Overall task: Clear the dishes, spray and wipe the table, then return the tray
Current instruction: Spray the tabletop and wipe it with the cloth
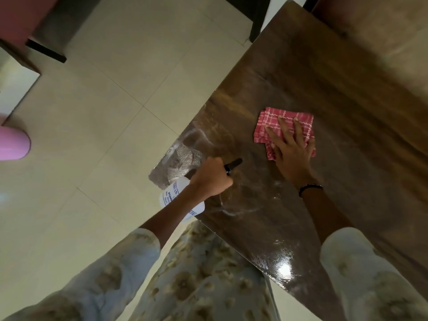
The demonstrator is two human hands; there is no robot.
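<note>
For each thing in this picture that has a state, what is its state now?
Left hand: closed around the spray bottle, nozzle toward the table.
Spray bottle: held tilted at the table's edge.
Right hand: flat, fingers spread, pressing on the cloth.
Cloth: folded, lying on the table.
Table: no dishes in view, shiny with streaks near the hands.

Glossy dark wooden table, wet streaks near corner; folded red checked cloth lying flat on top.
</note>
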